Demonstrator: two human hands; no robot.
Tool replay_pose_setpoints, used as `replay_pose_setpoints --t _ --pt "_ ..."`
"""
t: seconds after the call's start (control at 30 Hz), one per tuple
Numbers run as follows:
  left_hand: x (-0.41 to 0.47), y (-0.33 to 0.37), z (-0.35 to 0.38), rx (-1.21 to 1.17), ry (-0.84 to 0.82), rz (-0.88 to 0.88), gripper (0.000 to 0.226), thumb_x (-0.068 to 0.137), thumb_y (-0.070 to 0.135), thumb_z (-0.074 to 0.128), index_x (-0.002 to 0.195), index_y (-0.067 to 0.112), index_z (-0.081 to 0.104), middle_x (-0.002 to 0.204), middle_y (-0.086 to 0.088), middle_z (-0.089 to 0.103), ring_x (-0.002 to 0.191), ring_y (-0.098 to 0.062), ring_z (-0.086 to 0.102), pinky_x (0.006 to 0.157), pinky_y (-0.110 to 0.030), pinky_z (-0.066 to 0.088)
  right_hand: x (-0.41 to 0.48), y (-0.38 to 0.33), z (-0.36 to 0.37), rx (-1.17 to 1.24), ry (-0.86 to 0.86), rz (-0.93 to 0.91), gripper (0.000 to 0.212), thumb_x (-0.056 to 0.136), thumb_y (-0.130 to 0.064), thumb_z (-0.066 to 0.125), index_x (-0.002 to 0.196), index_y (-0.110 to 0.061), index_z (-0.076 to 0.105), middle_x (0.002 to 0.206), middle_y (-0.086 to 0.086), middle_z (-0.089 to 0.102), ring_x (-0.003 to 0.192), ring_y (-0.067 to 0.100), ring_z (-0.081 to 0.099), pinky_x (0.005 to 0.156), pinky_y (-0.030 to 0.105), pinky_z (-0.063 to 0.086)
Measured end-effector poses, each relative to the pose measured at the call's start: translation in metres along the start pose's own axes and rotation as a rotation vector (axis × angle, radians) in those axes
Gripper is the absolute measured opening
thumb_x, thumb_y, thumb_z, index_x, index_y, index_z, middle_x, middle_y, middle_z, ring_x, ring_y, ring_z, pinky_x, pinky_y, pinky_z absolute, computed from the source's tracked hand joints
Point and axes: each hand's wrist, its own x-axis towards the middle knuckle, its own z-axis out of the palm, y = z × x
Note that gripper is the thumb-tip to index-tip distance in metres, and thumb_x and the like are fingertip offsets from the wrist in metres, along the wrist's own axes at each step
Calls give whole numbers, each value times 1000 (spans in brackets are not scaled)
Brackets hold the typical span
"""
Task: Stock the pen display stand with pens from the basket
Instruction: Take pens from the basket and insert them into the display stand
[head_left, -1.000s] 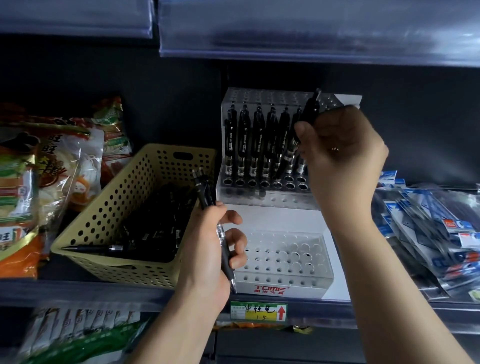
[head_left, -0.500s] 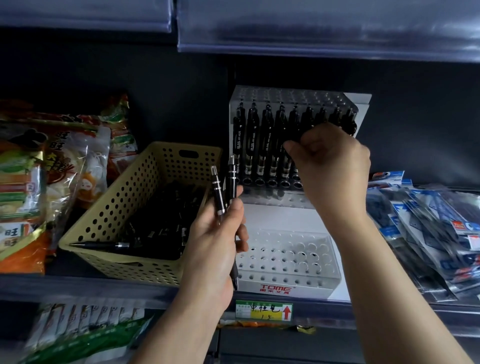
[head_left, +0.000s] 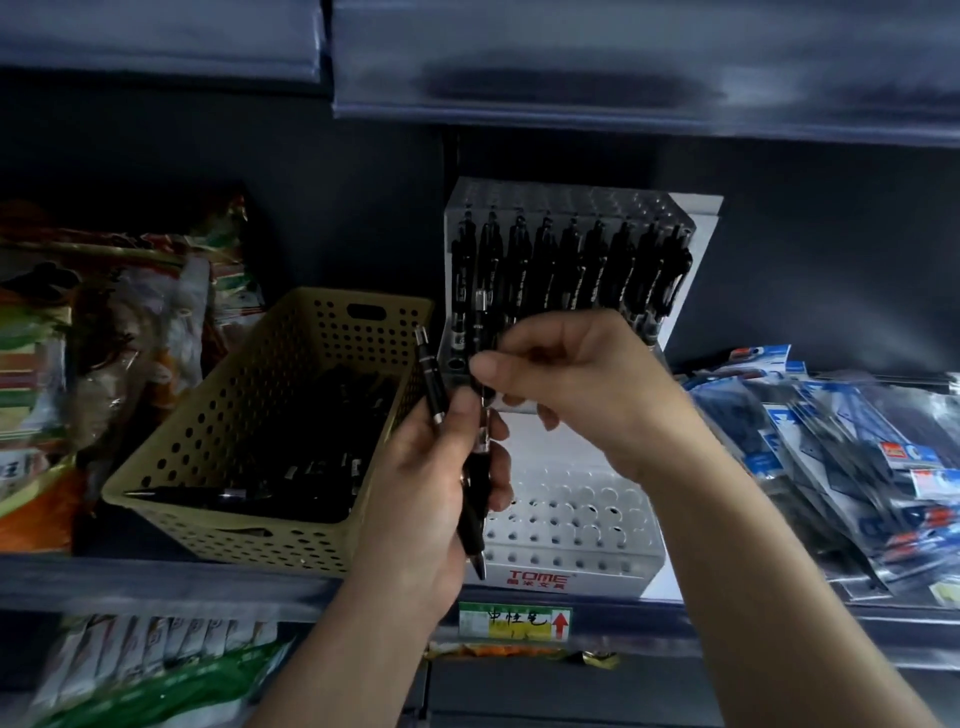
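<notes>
My left hand (head_left: 426, 493) curls round two black pens, upright above the front edge of the shelf (head_left: 156, 579). One pen (head_left: 474, 509) points tip-down past my palm. The second pen (head_left: 432, 379) sticks up beyond my thumb. My right hand (head_left: 576, 384) pinches the upper end of the first between thumb and forefinger. Behind my hands the display stand (head_left: 597, 569) sits at the shelf's front edge, with a low tray of holes in front and a row of pens (head_left: 571, 265) upright in its back rack. The basket (head_left: 244, 405), just left of it, holds loose pens (head_left: 322, 415).
</notes>
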Motion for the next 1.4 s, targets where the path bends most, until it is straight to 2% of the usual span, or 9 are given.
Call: replay_pose_setpoints --t 0.1,0.27,0.37,0.5,0.67,0.8,0.97,1.1,1.4 --pt "0 -1 1 5 7 20 22 80 32 55 91 14 62 69 -2 55 51 -13 46 43 -23 38 0 1 -1 123 42 28 11 70 -19 80 69 -18 69 59 -4 65 55 6 59 50 22 44" --pt "1 -2 5 13 -1 19 21 79 31 55 88 14 62 68 -3 59 51 -14 51 46 -25 44 -1 0 -2 150 130 -15 14 73 -13 79 70 -17 67 60 -2 65 53 5 57 49 21 45" --pt "2 -4 3 10 10 -27 30 80 32 54 95 8 63 78 -9 68 61 -20 63 55 -31 55 -1 -3 -14 168 329 -126 15 76 -13 77 69 -21 66 64 -4 68 58 8 61 48 20 44" --pt "2 -4 2 -48 41 -120 26 86 28 54 97 7 64 93 -13 70 82 -29 70 56 -36 57 -2 -4 -37 182 593 -238 12 78 -12 76 72 -12 66 63 0 65 53 11 55 49 24 45" --pt "1 -1 4 -56 71 -155 23 92 26 52 98 7 64 92 -11 69 73 -24 68 48 -31 54 -1 3 -49 12 771 -285 12 78 -23 73 71 -20 64 67 1 66 61 16 59 63 41 54" --pt "1 -1 5 -49 75 -165 25 92 26 51 101 6 63 90 -9 70 70 -22 68 46 -29 53 -1 3 -47 -71 867 -362 17 81 -23 71 70 -28 59 65 -11 62 60 1 56 63 24 47" --pt "1 -2 3 -34 86 -164 24 91 27 53 99 8 64 87 -7 70 63 -18 66 43 -26 49 1 9 -45 -169 890 -376 11 82 -22 70 76 -17 62 64 -16 59 58 -4 55 64 17 44" --pt "1 -3 2 -5 103 -164 21 91 28 53 95 11 66 84 -4 71 57 -15 62 41 -25 45 5 14 -39 -260 865 -368 13 81 -23 71 73 -21 60 63 -18 58 57 -3 55 59 11 40" --pt "3 -3 -1 -10 113 -145 20 91 27 53 94 12 66 82 -4 68 53 -14 56 39 -24 39 10 20 -28 -471 767 -313 7 79 -24 71 75 -20 66 59 -23 53 57 3 56 57 22 47"
